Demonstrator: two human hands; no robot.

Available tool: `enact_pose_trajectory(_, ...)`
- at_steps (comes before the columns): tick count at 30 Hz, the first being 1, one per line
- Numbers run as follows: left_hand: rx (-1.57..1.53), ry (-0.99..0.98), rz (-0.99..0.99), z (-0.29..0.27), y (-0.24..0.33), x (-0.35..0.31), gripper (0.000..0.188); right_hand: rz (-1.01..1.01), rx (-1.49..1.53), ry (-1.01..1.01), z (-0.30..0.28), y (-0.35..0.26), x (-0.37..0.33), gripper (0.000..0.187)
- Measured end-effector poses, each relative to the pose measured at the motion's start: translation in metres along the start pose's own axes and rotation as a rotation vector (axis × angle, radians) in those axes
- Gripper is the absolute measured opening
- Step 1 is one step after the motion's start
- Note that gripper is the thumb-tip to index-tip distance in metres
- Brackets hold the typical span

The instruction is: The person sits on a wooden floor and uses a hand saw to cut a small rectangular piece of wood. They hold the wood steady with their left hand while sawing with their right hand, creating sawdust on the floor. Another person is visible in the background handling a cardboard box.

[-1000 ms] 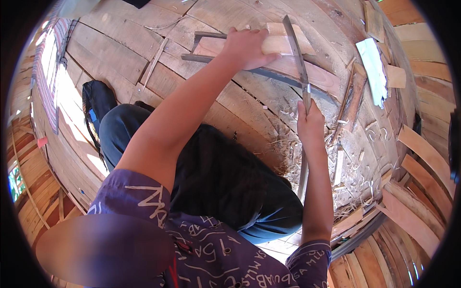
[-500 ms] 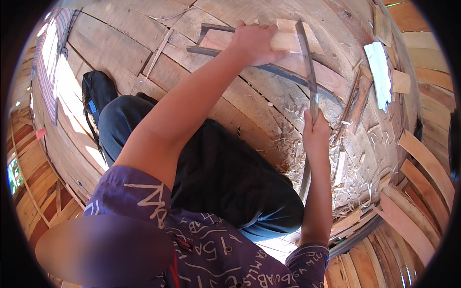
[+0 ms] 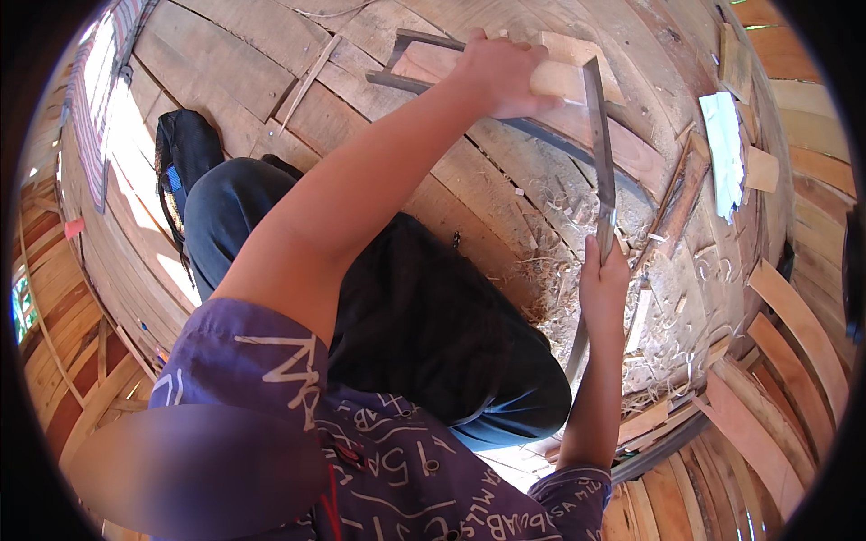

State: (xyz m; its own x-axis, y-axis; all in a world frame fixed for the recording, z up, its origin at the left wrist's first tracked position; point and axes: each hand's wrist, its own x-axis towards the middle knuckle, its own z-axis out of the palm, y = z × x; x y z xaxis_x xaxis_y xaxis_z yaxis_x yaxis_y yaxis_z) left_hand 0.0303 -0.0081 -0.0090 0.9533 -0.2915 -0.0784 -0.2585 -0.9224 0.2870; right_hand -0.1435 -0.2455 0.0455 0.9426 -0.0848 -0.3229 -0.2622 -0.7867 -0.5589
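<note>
My left hand (image 3: 510, 77) is clasped over a pale wooden block (image 3: 561, 79), thumb on the near side and fingers over the far side. The block rests on a reddish plank (image 3: 636, 153) within a dark-edged wooden frame (image 3: 546, 138) on the floor. My right hand (image 3: 604, 279) is closed around the grip of a long-handled knife (image 3: 599, 135). Its handle runs back beneath my right forearm. The narrow blade points away from me and crosses over the plank, right of my left hand. Whether its edge touches the wood, I cannot tell.
Curled shavings (image 3: 559, 279) litter the plank floor (image 3: 216, 68) by my right knee. A rough stick (image 3: 681, 198) lies right of the frame, with a pale blue cloth or sheet (image 3: 724, 153) beyond. Loose curved boards (image 3: 753, 442) are at the right. A dark bag (image 3: 188, 144) sits near my left knee.
The view has shifted slightly. My right hand and the knife have moved a little toward me and to the right over the plank. My left hand stays on the block.
</note>
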Motion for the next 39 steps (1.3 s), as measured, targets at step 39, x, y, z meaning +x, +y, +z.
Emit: enact_pose_trajectory(39,0.016,-0.057,0.001,-0.005,0.003,-0.001,0.07,0.169,-0.042,-0.114,-0.013,-0.005,-0.016,0.031)
